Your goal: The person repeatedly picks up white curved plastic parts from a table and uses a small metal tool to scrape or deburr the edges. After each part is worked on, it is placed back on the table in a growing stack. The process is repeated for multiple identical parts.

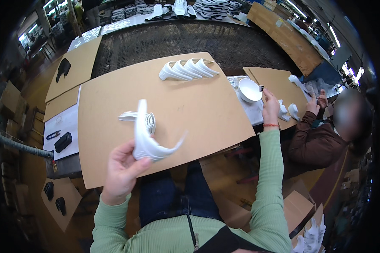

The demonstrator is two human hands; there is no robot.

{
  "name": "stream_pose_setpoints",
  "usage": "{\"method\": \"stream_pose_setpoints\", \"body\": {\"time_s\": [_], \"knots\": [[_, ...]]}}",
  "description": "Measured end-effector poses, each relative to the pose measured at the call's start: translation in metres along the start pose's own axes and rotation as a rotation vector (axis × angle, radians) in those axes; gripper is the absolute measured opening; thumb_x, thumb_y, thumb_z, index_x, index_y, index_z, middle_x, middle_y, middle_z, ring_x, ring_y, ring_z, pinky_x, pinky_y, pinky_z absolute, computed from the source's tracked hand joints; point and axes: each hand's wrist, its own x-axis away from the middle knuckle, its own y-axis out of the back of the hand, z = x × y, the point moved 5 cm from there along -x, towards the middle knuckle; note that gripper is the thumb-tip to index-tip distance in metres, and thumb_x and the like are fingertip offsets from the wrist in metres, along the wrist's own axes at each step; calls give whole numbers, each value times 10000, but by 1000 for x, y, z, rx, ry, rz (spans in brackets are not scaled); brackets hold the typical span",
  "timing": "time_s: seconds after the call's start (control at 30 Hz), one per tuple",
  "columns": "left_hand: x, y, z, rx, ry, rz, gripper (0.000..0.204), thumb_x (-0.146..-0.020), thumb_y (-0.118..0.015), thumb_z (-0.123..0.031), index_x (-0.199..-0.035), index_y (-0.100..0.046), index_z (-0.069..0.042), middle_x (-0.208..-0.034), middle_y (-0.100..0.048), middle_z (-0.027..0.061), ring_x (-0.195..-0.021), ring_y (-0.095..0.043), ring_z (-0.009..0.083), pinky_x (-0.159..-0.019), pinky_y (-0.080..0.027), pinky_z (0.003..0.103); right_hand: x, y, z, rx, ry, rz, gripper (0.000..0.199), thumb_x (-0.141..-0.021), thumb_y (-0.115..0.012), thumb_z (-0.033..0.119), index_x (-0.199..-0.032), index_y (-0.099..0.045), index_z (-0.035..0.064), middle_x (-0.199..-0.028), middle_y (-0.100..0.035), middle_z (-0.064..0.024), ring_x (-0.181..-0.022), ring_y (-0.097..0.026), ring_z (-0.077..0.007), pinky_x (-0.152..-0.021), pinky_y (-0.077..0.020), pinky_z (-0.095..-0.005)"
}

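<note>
My left hand (128, 168) pinches a white curved shoe-upper piece (144, 141) by its perforated middle, raised over the near part of a tan board (114, 97). Its two ends arc away from my fingers. Just behind it lies a small nested stack of white shoe pieces (150, 121), partly covered by the held one. Over to the right, my right hand (271, 107) is closed on a small brush (261, 88), its dark tip by the rim of a white bowl (250, 90). Several more white shoe pieces (190, 69) overlap in a row at the board's far edge.
A co-worker in a brown sleeve (308, 143) sits at the right beside another board (278, 82) bearing white pieces. A dark mesh conveyor (156, 44) runs behind my board. Thread snips (53, 135) and a black object (63, 142) lie at the left.
</note>
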Motion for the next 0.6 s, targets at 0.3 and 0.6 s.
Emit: {"method": "stream_pose_setpoints", "body": {"time_s": [0.3, 0.6], "knots": [[6, -52, 44, 139, 461, 223, 661, -730, -697, 38, -1320, -405, 96, -1127, -592, 134, -1017, -600, 171, -866, -509, 295, 243, -36, 96, -84, 385, 729, 106, -801, -687, 92, -893, -671, 42, -1175, -530, -165, -1119, -488, -248, -955, -372, -395], [14, -54, 45, 213, 511, 273, 758, -757, -645, 80, -1418, -276, 46, -1131, -537, 81, -1022, -577, 141, -877, -489, 274, 306, -46, 107, 102, 747, 1000, 241, -617, -806, 119, -844, -739, 163, -1089, -592, -122, -1079, -463, -298, -942, -380, -447]]}}
